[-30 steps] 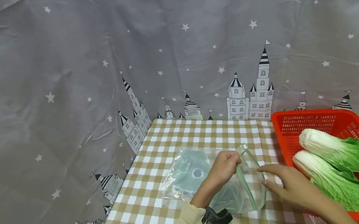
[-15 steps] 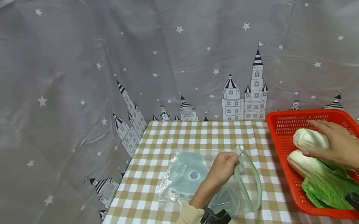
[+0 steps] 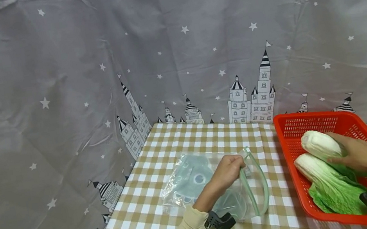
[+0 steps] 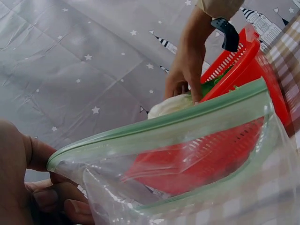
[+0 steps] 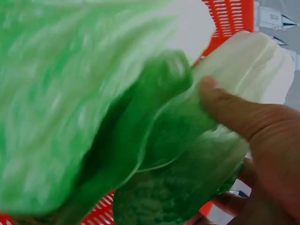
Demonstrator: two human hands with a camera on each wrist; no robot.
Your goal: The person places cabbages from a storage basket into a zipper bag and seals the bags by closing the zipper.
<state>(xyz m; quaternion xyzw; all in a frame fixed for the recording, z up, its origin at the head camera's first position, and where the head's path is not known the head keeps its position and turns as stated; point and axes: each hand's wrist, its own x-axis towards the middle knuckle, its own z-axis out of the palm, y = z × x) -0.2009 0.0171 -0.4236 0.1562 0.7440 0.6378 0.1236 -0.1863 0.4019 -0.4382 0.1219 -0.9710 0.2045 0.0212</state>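
My left hand pinches one side of the green zip rim of a clear plastic zip bag, which lies on the table with a pale green print. In the left wrist view the bag's mouth gapes, its green zip strip arching away from my fingers. Inside the red basket my right hand grips the farther napa cabbage around its middle, thumb on the near side and fingers curling beneath. A second napa cabbage rests beside it, its leafy end toward me.
The red plastic basket with slotted walls stands at the table's right side. A brown and white checked cloth covers the table. Behind hangs a grey curtain printed with castles and stars.
My right hand has gone from the bag's mouth into the basket and taken hold of the farther cabbage, which is slightly raised. My left hand keeps its hold on the bag.
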